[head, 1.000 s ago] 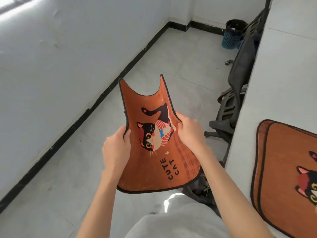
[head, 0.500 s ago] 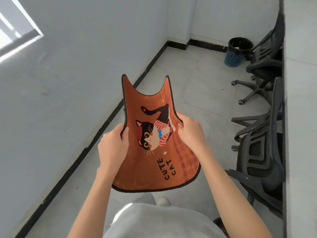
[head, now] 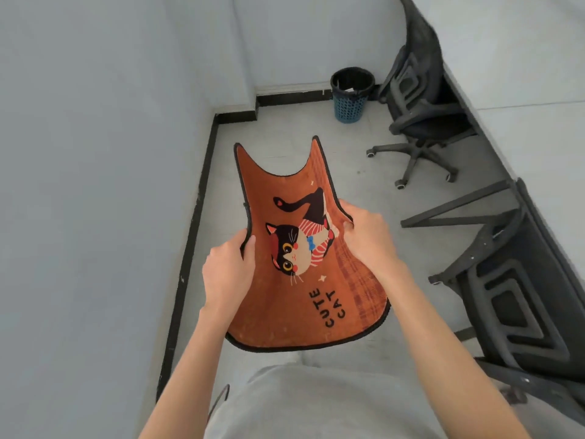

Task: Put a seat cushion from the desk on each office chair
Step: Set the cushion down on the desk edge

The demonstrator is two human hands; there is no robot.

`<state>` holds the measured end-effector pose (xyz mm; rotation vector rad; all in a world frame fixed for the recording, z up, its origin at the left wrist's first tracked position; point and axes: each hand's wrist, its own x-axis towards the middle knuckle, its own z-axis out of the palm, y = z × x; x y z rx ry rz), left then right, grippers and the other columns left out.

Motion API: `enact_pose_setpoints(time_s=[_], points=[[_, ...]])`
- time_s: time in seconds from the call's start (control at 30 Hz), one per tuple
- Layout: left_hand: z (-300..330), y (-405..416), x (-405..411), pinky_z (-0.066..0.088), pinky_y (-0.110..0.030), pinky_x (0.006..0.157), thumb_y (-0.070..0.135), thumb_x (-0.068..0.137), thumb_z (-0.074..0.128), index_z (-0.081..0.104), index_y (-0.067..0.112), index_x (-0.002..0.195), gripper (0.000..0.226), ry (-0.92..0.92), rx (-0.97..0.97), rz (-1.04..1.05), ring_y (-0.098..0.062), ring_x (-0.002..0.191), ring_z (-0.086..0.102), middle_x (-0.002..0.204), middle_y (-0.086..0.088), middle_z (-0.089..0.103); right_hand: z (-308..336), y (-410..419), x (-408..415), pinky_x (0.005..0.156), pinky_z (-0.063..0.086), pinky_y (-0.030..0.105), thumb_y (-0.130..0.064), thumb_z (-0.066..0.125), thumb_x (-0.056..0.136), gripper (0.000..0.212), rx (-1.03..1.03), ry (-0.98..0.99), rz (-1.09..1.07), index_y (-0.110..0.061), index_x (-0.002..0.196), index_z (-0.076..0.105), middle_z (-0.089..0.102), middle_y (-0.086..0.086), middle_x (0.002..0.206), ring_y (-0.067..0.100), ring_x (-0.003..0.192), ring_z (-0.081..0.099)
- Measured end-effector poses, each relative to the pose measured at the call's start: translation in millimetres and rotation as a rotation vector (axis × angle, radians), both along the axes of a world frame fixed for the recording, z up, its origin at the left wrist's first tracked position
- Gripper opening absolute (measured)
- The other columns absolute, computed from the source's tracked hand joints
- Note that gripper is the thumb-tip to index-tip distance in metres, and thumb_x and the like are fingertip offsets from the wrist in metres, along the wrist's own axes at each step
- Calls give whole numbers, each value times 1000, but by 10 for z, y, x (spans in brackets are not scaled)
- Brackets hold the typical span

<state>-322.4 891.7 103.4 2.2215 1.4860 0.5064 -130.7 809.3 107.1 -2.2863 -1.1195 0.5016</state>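
Item 1, L hand (head: 228, 274): we're gripping the cushion's left edge, fingers curled round behind it, thumb pinching on the printed face.

Item 2, R hand (head: 368, 239): we're gripping the opposite edge the same way, fingers folded over the rim approx. mid-length.

Item 3, seat cushion (head: 304, 280): orange, black piping, cat print w/ "CUTE CAT" lettering. We're holding it in the air in front of our body, between both hands; it's bowing into a trough, its two far corners sticking up. Touching no chair and no desk.

Item 4, near office chair (head: 522, 299): black mesh, just to our right, tucked against the desk. Seat mostly hidden from us.

Item 5, far office chair (head: 421, 99): black, wheeled base showing, further along the same desk (head: 538, 74), which is running up the right side, pale top.

Item 6, waste bin (head: 350, 95): blue basket w/ black liner, standing by the far wall, beside the far chair.

Item 7, floor (head: 364, 191): pale grey tile, black skirting along the walls.
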Motion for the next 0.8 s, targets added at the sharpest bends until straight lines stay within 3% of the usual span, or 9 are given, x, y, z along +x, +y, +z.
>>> enact_pose_setpoints(time_s=[0.1, 0.23, 0.43, 0.67, 0.8], points=[[-3, 620, 607, 41, -31, 56, 26, 95, 43, 60, 9, 92, 25, -11, -24, -153, -27, 60, 56, 64, -3, 56, 66, 323, 442, 72, 48, 35, -6, 35, 93, 44, -8, -9, -141, -23, 132, 49, 68, 20, 104, 38, 89, 61], [-130, 1311, 1541, 52, -43, 58, 29, 95, 42, 60, 10, 91, 27, -14, 3, -325, -30, 63, 61, 70, -9, 66, -39, 692, 1151, 71, 45, 35, -8, 35, 91, 47, -11, -45, -302, -29, 131, 48, 68, 20, 104, 40, 91, 59], [-192, 2088, 3203, 50, -42, 63, 28, 95, 42, 62, 13, 96, 26, -43, 54, -511, -33, 73, 62, 77, -10, 69, -79, 1273, 2531, 80, 53, 42, -13, 34, 93, 43, 1, -70, -478, -33, 128, 47, 70, 12, 104, 35, 89, 61], [-81, 2600, 4904, 51, -42, 61, 28, 94, 43, 63, 13, 100, 25, -98, 89, -732, -33, 74, 63, 80, -12, 70, 93, 1592, 3882, 75, 54, 44, -12, 33, 89, 46, 20, -70, -664, -37, 126, 47, 69, 10, 88, 32, 81, 62], [-153, 2816, 5940, 49, -40, 60, 31, 94, 42, 64, 15, 101, 29, -125, 85, -877, -32, 75, 63, 80, -11, 70, 42, 1635, 4595, 66, 43, 28, -9, 34, 92, 46, 7, -75, -822, -30, 131, 46, 69, 11, 94, 22, 70, 52]])
